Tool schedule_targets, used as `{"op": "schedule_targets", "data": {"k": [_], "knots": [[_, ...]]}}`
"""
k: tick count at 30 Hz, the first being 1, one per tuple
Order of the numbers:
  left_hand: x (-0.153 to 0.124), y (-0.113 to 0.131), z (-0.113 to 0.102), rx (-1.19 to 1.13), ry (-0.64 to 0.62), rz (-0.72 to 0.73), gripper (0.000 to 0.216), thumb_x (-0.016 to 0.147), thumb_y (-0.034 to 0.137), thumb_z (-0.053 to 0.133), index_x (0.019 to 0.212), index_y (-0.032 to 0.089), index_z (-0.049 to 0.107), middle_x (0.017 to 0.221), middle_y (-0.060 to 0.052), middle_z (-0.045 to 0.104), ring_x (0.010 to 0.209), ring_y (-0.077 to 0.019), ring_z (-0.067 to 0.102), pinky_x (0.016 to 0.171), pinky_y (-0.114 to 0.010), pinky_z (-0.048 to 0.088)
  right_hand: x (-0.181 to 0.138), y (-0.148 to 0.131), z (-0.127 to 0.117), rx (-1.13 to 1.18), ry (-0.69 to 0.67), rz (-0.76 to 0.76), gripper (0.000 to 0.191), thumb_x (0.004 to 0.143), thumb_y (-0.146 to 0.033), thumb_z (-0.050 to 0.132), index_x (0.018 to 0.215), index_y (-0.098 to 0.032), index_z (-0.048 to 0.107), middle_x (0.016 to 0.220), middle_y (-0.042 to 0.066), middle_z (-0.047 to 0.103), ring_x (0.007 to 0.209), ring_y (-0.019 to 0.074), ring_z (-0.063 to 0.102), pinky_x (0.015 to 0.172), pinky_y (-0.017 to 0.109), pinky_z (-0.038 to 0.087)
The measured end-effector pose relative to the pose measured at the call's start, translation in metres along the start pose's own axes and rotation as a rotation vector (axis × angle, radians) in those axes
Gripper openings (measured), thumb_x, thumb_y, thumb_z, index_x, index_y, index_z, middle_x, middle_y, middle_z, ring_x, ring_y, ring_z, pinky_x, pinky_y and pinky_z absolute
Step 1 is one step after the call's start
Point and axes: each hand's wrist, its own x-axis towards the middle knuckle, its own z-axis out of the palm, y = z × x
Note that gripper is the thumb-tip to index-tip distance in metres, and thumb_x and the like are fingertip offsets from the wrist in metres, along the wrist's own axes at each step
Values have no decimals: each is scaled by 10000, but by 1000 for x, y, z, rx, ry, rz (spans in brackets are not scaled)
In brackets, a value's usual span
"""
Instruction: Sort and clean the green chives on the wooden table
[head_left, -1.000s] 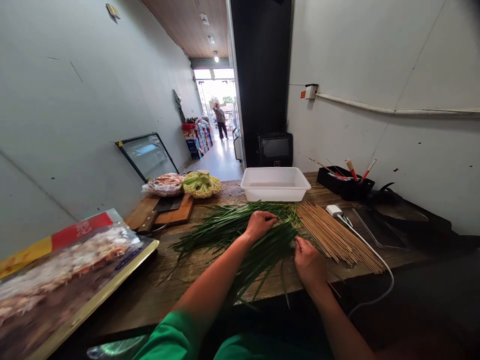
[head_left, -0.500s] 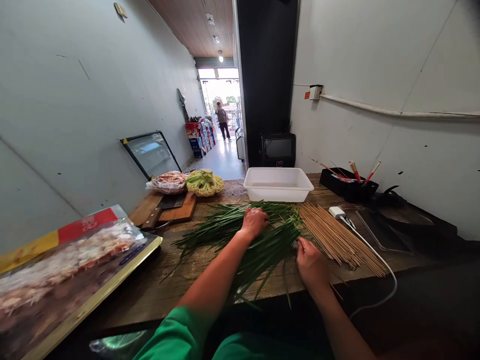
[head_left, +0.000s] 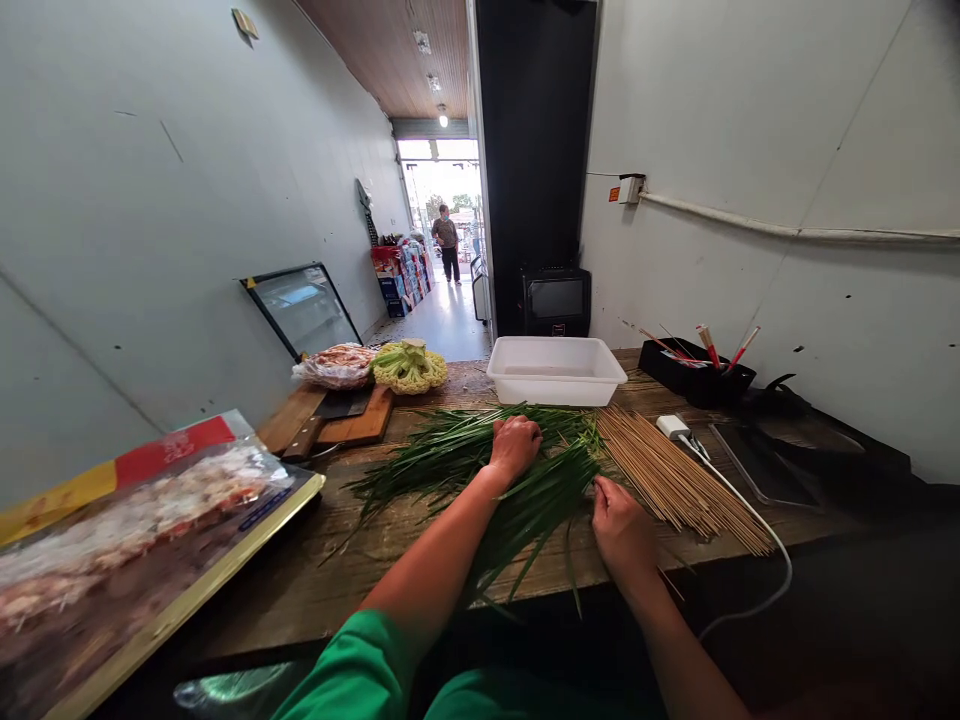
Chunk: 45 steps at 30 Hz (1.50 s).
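Long green garlic chives (head_left: 427, 450) lie in a loose pile on the wooden table, with another bunch fanned toward me. My left hand (head_left: 516, 446) reaches over the pile, its fingers curled down onto the chives; the fingertips are hidden among the leaves. At the right end of the nearer bunch, my right hand (head_left: 624, 525) is closed in a pinch. A thin bamboo skewer (head_left: 672, 585) shows below that wrist, in line with the pinch; its middle is covered by the hand. Many bamboo skewers (head_left: 679, 480) are spread to the right.
A white plastic tub (head_left: 556, 390) stands behind the chives. Cauliflower (head_left: 409, 368), bagged meat (head_left: 334, 366) and a cutting board (head_left: 356, 425) are at left, beyond a large food package (head_left: 150, 530). A charger (head_left: 673, 426) with cable and a black box (head_left: 694, 375) are at right. A person (head_left: 446, 243) stands in the doorway.
My left hand has shifted slightly to the right over the chives. My right hand stays nearly in place. The person in the doorway has changed stance.
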Motion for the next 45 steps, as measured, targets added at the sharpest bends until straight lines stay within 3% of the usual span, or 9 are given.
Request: {"op": "schedule_targets", "data": {"k": [4,8,17,20,25,29,37,41,45], "knots": [[3,-1,-3,-185,47,-14,223,778,160,492,916,153,667,882,-71,676,824,-176,590,789,-287,432,0,-1,0,-3,-3,11,353,925,-238,316,1060,-156,631,1013,86,683,864,166,635,743,250,432],[6,1,-2,-351,3,-35,317,747,101,467,988,140,669,835,-46,696,771,-147,604,759,-242,457,0,-2,-2,-20,-18,26,345,930,-243,324,1057,-161,634,1002,83,683,849,162,637,717,244,427],[5,0,-5,-522,7,-19,413,887,386,372,892,160,719,849,-48,706,823,-166,614,780,-251,441,0,-2,-3,13,-19,22,345,926,-235,326,1066,-152,630,1015,87,681,864,165,638,733,250,435],[5,1,-7,-527,-8,-4,405,893,365,361,913,163,711,870,-46,703,825,-156,609,786,-243,433,0,0,-1,19,-4,12,346,925,-232,326,1063,-149,631,1009,87,683,861,165,636,740,252,436],[5,0,-6,-549,53,-63,327,850,332,441,838,146,710,713,-18,674,675,-123,573,674,-220,430,0,-1,-2,12,-14,21,340,920,-231,341,1064,-144,636,1023,94,679,872,173,636,732,255,440],[6,-1,-1,-631,34,-113,287,823,268,472,931,135,702,617,-2,651,576,-104,552,625,-212,442,0,-4,-5,-2,-36,51,331,923,-239,351,1064,-160,640,1018,84,681,865,173,639,720,251,438],[3,7,-6,-566,-33,-94,279,756,146,465,861,133,724,710,-12,700,657,-110,592,673,-209,458,1,-6,-7,13,-43,45,339,929,-225,337,1065,-147,638,1016,93,680,917,173,629,775,247,432],[0,9,-10,-520,-68,-78,303,762,181,488,959,126,713,673,-2,684,585,-101,553,600,-205,431,0,-5,-5,13,-29,30,341,932,-228,332,1074,-150,632,1012,93,681,922,165,628,779,239,428],[-1,8,-10,-555,-45,-43,268,784,269,518,888,136,728,658,-7,679,607,-107,567,602,-201,429,0,-3,-3,14,-19,35,338,930,-229,337,1081,-156,630,1019,89,681,918,160,630,776,235,428]]}}
